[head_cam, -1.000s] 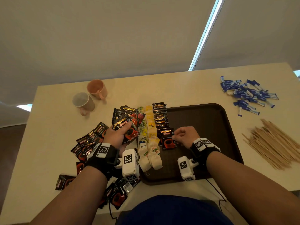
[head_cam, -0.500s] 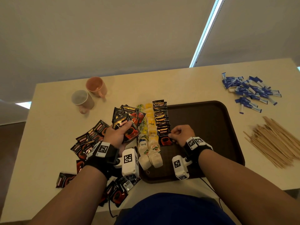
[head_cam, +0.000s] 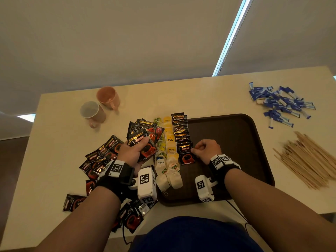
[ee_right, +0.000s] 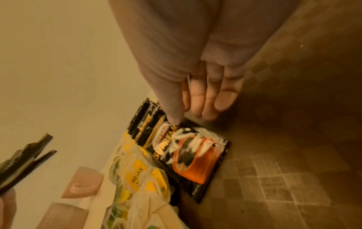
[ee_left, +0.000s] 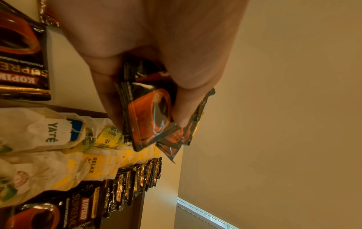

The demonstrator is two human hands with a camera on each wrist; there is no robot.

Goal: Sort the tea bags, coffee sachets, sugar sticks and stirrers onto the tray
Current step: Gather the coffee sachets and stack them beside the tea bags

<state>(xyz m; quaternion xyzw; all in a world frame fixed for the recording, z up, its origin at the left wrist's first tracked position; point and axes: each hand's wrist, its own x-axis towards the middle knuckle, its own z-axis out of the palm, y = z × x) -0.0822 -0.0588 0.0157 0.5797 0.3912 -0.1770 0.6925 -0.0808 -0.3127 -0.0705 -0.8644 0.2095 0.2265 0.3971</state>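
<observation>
A brown tray [head_cam: 236,135] lies in front of me. Along its left side run a row of tea bags [head_cam: 170,142] and an overlapping row of black coffee sachets [head_cam: 180,128]. My right hand [head_cam: 207,151] sits on the tray at the nearest sachet [head_cam: 186,155]. Its thumb tip [ee_right: 174,120] is on that sachet's [ee_right: 195,158] upper edge, pinching it with the curled fingers. My left hand [head_cam: 132,153] grips a fanned stack of coffee sachets [head_cam: 145,142] just left of the tea bags, its fingers [ee_left: 184,108] wrapped round the stack [ee_left: 149,114].
Loose coffee sachets [head_cam: 103,155] lie on the table left of the tray, and more [head_cam: 131,215] near the front edge. Two mugs [head_cam: 92,111] stand at the back left. Blue sugar sticks [head_cam: 280,104] and wooden stirrers [head_cam: 309,160] are piled right of the tray.
My right hand has stayed at the nearest sachet in the row, shifting only slightly. The left hand keeps its stack in the same place.
</observation>
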